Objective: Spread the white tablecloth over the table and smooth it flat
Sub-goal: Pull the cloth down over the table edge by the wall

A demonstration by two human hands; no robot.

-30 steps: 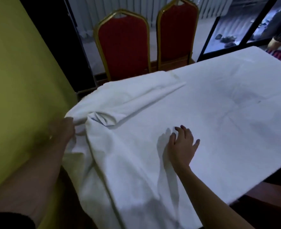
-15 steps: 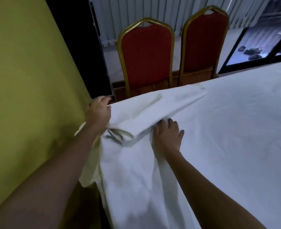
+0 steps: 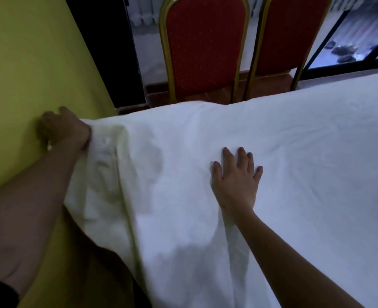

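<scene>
The white tablecloth (image 3: 294, 165) covers the table from the left end out past the right edge of view. Its left end hangs down over the table's edge in soft folds. My left hand (image 3: 66, 130) is closed on the cloth's far left corner, close to the yellow wall. My right hand (image 3: 237, 174) lies flat on the cloth with fingers spread, palm down, a little right of the hanging end. The table itself is hidden under the cloth.
A yellow wall (image 3: 28, 63) runs close along the table's left end. Two red chairs with gold frames (image 3: 203, 47) (image 3: 294, 34) stand against the table's far side. Behind them are a dark door frame and glass panels.
The folded-back flap at the far left corner has been pulled out flat. My left hand moved left toward the wall with the corner; my right hand slid right and spread flat.
</scene>
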